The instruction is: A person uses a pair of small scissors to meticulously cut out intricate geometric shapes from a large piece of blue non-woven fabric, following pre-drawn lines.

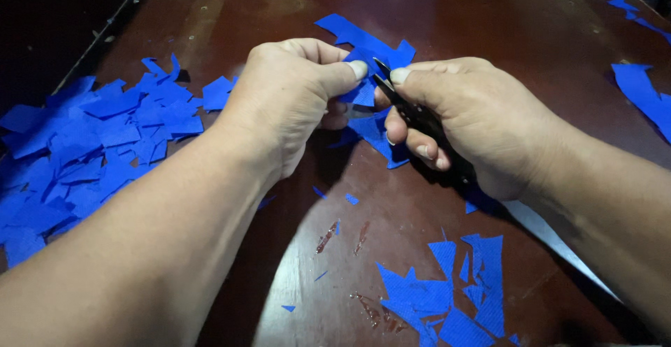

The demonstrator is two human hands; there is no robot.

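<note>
Head view, from left to right: a heap of blue fabric scraps (pixel 91 144) fills the left side of the dark brown table (pixel 489 25), spreading from the left edge toward the centre. Just right of it, at upper centre, the left hand (pixel 290 102) is curled closed, its thumb and fingers pinching a blue fabric piece (pixel 367 50) that is held above the table between both hands. Touching the same piece, the right hand (pixel 465 120) is closed around small black snips (pixel 412 109), whose tip rests against the fabric beside the thumb. Lower right of centre lie more cut blue pieces (pixel 447 298), and further blue strips (pixel 646 95) sit at the right edge.
</note>
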